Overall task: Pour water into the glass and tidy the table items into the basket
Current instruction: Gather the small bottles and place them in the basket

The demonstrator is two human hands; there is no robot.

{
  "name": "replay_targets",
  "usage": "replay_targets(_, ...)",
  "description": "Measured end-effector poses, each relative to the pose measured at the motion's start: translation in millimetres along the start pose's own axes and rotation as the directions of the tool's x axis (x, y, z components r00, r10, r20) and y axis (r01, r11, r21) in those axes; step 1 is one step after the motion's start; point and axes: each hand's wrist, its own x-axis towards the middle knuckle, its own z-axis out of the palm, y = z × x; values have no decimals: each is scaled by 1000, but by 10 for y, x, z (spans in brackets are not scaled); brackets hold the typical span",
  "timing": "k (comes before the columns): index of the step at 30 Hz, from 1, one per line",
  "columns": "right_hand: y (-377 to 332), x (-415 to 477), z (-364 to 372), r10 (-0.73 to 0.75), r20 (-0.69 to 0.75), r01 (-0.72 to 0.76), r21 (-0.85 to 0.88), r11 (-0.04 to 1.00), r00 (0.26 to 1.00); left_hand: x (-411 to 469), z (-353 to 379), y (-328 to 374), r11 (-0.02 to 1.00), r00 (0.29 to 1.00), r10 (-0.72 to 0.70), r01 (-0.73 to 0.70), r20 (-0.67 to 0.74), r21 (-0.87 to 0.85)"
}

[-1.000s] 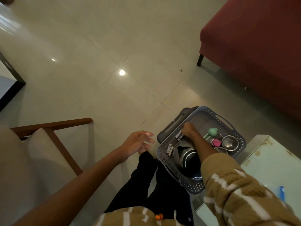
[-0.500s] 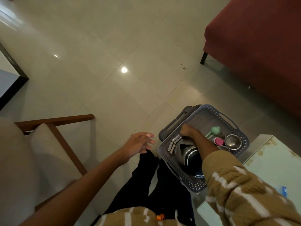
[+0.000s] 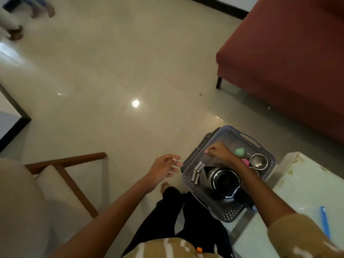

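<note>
The basket [image 3: 229, 214] sat low in front of us, just beside the corner of the pale table [image 3: 307, 190], with a dark flat thing [image 3: 202, 144] showing under its far left edge. It was grey-blue plastic with rounded corners, walls pierced in a lace-like pattern, and a handle slot in the far rim.

Inside, a dark steel kettle [image 3: 224, 181] filled the near half, its pointed spout aimed at a row of small silvery strips [image 3: 197, 172] along the left wall. At the far right lay a small steel bowl [image 3: 258, 162], a mint-green round piece [image 3: 239, 151] and something pink [image 3: 245, 162].

Our right hand [image 3: 218, 151] was down inside the basket's far left part, fingers curled and bunched. Whether they pinched anything we could not tell, as the hand was blurred. Our left hand [image 3: 163, 168] hovered over the floor near the basket's left side but apart from it, fingers loosely spread and holding nothing.
</note>
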Motion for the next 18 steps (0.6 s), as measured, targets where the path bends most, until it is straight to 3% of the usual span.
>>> replay_targets(4,-307,-727,48,-112,-227,171,258,951,967,-186,39,62,994,995,60,-66,73,81)
replay_targets(7,-456,-1202,286,-124,-290,236,393,889,949,-369,34,8,983,987,117,-131,111,129)
replay_targets(18,-271,-2519,1090,-47,-280,168,427,889,959,-992,301,-825,936,936,256,-303,243,180)
